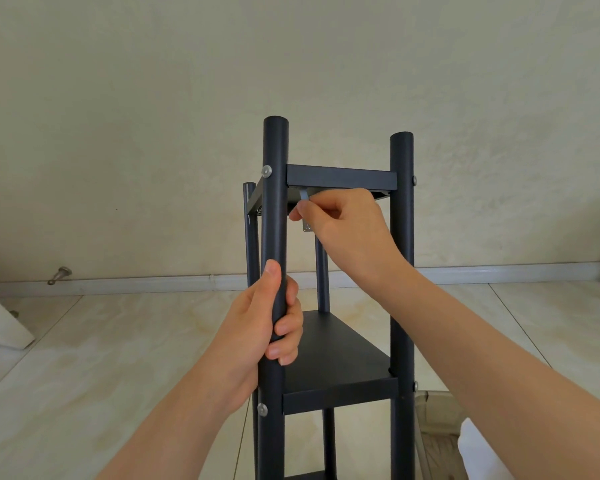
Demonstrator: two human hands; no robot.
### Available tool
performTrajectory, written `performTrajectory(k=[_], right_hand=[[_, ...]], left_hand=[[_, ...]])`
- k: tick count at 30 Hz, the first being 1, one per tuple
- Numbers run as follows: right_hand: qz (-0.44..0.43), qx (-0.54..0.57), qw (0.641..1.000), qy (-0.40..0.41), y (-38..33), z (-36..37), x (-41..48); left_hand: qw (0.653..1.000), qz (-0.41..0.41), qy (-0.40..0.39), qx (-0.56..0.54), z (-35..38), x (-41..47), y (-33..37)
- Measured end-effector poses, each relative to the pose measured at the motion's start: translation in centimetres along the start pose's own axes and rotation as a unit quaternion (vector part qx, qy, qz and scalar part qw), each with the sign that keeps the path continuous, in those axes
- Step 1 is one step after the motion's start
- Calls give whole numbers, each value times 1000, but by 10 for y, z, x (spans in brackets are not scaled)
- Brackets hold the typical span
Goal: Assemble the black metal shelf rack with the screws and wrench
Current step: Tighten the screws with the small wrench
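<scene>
The black metal shelf rack (340, 344) stands upright on the floor (84, 358), long axis vertical. The left hand (267, 323) wraps its near-left post (274, 202). Higher, the right hand (347, 223) pinches the wrench (303, 195) just under the top shelf (340, 178), beside that post.

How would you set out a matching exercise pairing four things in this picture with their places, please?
Things:
1. left hand
2. wrench
3. middle shelf
4. door stop

Places:
A. low on the wall, far left
B. pinched by the right hand under the top shelf
C. wrapped round the near left post
D. fixed directly below the top shelf

Pairs: 1-C, 2-B, 3-D, 4-A
</scene>
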State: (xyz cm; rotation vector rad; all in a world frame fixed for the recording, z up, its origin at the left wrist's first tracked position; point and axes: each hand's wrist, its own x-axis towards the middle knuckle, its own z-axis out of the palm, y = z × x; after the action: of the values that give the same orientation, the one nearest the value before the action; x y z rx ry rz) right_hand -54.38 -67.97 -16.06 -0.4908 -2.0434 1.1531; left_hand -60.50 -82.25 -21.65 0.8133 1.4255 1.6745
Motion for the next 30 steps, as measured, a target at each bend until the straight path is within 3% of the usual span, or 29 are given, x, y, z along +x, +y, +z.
performTrajectory(k=[10, 30], right_hand=[[28, 4, 1000, -9, -3, 5, -1], [5, 45, 999, -14, -6, 5, 1]], left_hand=[[1000, -13, -11, -9, -6, -2, 1], [999, -25, -30, -6, -6, -3, 2]])
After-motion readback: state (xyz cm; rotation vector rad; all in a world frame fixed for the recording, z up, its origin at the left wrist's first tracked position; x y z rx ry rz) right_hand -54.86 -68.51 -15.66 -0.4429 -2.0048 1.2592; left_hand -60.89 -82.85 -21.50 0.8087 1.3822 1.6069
